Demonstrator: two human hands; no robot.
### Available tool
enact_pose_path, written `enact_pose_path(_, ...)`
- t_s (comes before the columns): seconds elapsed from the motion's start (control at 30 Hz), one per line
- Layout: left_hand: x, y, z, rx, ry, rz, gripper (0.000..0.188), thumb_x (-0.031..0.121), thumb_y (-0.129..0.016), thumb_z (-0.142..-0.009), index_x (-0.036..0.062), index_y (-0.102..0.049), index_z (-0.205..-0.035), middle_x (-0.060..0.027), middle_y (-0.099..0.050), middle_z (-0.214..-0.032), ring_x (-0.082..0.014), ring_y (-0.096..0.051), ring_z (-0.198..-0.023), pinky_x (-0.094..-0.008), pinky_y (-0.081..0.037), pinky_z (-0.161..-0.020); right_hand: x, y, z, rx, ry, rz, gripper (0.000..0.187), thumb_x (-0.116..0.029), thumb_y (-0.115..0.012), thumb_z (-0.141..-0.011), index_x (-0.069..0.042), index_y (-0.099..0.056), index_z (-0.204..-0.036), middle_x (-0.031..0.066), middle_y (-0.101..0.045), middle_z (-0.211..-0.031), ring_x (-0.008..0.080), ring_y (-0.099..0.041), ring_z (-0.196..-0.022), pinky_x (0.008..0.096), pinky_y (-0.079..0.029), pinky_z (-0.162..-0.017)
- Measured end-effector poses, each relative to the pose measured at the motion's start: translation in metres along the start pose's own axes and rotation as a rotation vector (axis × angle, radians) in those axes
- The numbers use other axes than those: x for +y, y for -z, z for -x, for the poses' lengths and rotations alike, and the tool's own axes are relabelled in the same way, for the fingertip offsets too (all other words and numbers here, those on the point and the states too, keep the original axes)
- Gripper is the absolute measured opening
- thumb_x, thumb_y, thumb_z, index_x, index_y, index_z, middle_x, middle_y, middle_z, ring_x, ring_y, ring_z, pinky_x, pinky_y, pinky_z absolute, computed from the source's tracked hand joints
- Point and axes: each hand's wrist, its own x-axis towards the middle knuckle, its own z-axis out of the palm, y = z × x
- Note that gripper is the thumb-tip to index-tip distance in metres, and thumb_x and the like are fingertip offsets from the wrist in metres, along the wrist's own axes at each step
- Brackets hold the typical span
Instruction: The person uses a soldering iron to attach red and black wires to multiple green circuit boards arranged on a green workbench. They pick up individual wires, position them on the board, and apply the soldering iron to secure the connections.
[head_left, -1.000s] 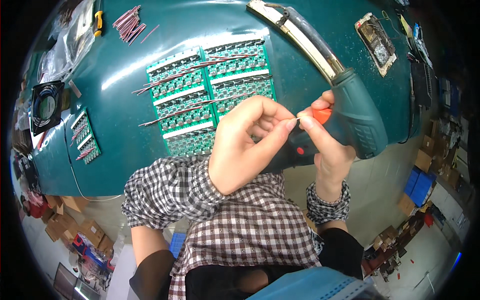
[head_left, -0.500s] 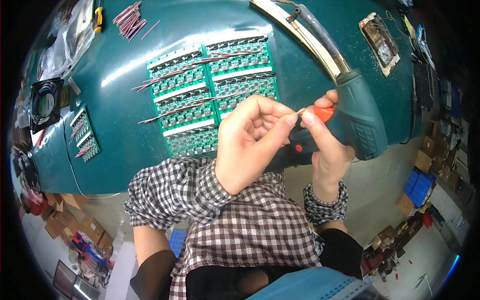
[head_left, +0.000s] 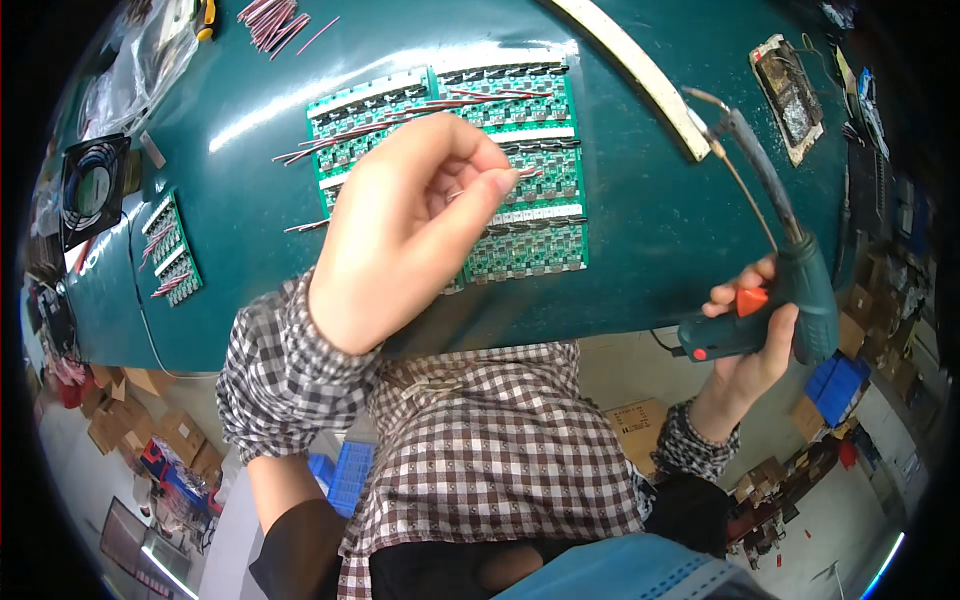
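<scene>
My right hand (head_left: pixel 752 372) is wrapped round the handle of a dark green soldering gun (head_left: pixel 815 300) with a red trigger, at the right by the table's front edge. Its metal barrel points up and away. My left hand (head_left: pixel 405 225) is closed in a pinch over the green circuit boards (head_left: pixel 535 240), seemingly on a thin wire that the fingers mostly hide. Thin red, black and white wires (head_left: pixel 400 122) lie across the boards in rows. The left hand covers the boards' middle and lower left part.
A long pale curved strip (head_left: pixel 640 65) reaches toward the barrel. Beyond it sits a scorched tray (head_left: pixel 788 100). At the left are a small circuit board (head_left: pixel 172 250), a black fan (head_left: pixel 92 190), and a wire bundle (head_left: pixel 270 25) farther back. A yellow-handled tool (head_left: pixel 207 18) lies near plastic bags.
My hands have moved apart. The left went left over the boards; the right moved right and down with the soldering gun, now gripping its handle, and the barrel left the pale strip.
</scene>
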Motion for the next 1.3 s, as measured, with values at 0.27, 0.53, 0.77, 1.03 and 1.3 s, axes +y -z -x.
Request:
enact_pose_path(0.27, -0.019, -0.026, -0.019, 0.025, -0.092, -0.401, 0.007, 0.006, -0.07, -0.085, 0.0027, -0.066, -0.09, -0.0037, -0.063, -0.079, -0.0113, -0.057, -0.066, -0.0268, -0.048, -0.061, -0.003, 0.001, 0.025, 0.083, 0.077, 0.42, 0.068, -0.042, -0.068, -0.095, 0.01, -0.053, -0.135, 0.0213, -0.065, -0.111, 0.0359, -0.069, -0.106, 0.0401, -0.066, -0.074)
enact_pose_path(0.53, -0.034, -0.047, -0.036, 0.068, -0.264, -0.513, 0.008, 0.007, -0.07, -0.08, 0.0047, -0.063, -0.084, -0.008, -0.062, -0.075, -0.0227, -0.064, -0.067, -0.0358, -0.051, -0.063, -0.002, -0.008, 0.026, 0.035, 0.045, 0.417, 0.067, -0.04, -0.069, -0.094, 0.015, -0.054, -0.131, 0.0187, -0.068, -0.098, 0.0331, -0.071, -0.092, 0.0387, -0.066, -0.07)
enact_pose_path(0.77, -0.034, -0.046, -0.039, 0.048, -0.21, -0.443, 0.007, 0.006, -0.07, -0.079, 0.0054, -0.063, -0.081, -0.0073, -0.06, -0.073, -0.0224, -0.062, -0.066, -0.0356, -0.051, -0.062, 0.001, -0.013, 0.024, 0.026, 0.007, 0.425, 0.065, -0.039, -0.069, -0.094, 0.016, -0.056, -0.126, 0.0179, -0.068, -0.094, 0.0322, -0.071, -0.086, 0.0382, -0.065, -0.066)
enact_pose_path(1.03, -0.037, -0.05, -0.039, 0.079, -0.228, -0.425, 0.007, 0.004, -0.069, -0.078, 0.0057, -0.062, -0.08, -0.007, -0.059, -0.073, -0.0227, -0.061, -0.064, -0.035, -0.051, -0.06, -0.004, -0.027, 0.026, 0.038, -0.1, 0.396, 0.046, -0.026, -0.076, -0.089, 0.012, -0.063, -0.112, 0.0175, -0.068, -0.097, 0.031, -0.07, -0.091, 0.0415, -0.063, -0.078)
enact_pose_path(1.3, -0.038, -0.051, -0.038, 0.121, -0.277, -0.395, 0.009, 0.001, -0.068, -0.076, 0.0053, -0.06, -0.08, -0.0073, -0.058, -0.073, -0.0244, -0.06, -0.064, -0.0359, -0.05, -0.06, -0.003, -0.034, 0.031, 0.062, -0.132, 0.475, 0.047, -0.023, -0.086, -0.082, 0.006, -0.066, -0.112, 0.0146, -0.07, -0.101, 0.0254, -0.071, -0.093, 0.0384, -0.061, -0.081)
